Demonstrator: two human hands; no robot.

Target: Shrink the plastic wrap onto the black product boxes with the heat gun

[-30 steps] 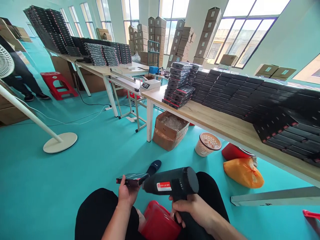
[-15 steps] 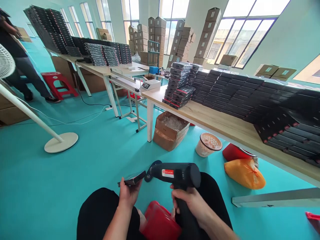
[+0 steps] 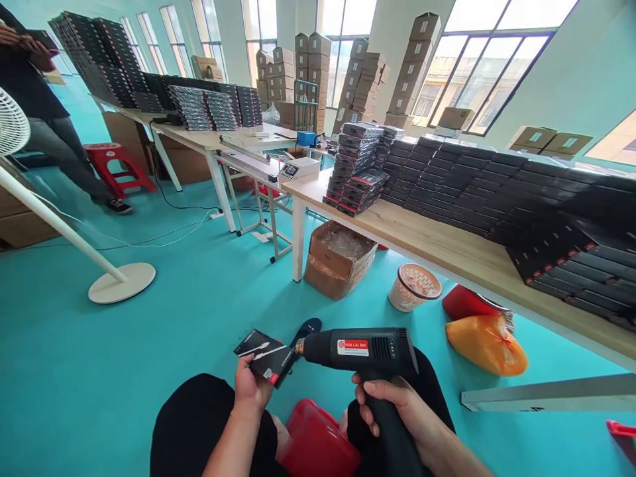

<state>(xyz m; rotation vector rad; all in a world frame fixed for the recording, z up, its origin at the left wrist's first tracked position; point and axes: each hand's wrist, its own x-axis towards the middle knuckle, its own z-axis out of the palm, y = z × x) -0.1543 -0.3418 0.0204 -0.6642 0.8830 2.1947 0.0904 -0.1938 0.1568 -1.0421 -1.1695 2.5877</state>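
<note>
My left hand (image 3: pixel 252 389) grips a flat black box (image 3: pixel 265 354) with a red corner and a printed picture, its broad face tilted up towards me. In my right hand (image 3: pixel 390 404) is a black heat gun (image 3: pixel 360 349) with a red and white label, fingers wrapped round its handle. The gun lies level and points left, its metal nozzle (image 3: pixel 299 347) close to the box's right edge; whether they touch I cannot tell. Below and between my knees is a red plastic stool (image 3: pixel 320 440).
Many black boxes (image 3: pixel 462 182) are stacked on the wooden table (image 3: pixel 427 228) at right. Under it stand a carton (image 3: pixel 338 262), a waste basket (image 3: pixel 415 288) and an orange bag (image 3: pixel 487 344). At left are a white fan stand (image 3: pixel 122 281) and a walking person (image 3: pixel 44 112).
My left hand has turned the box so its printed face shows. The heat gun has shifted slightly right and down. At far left the person has stepped to the right.
</note>
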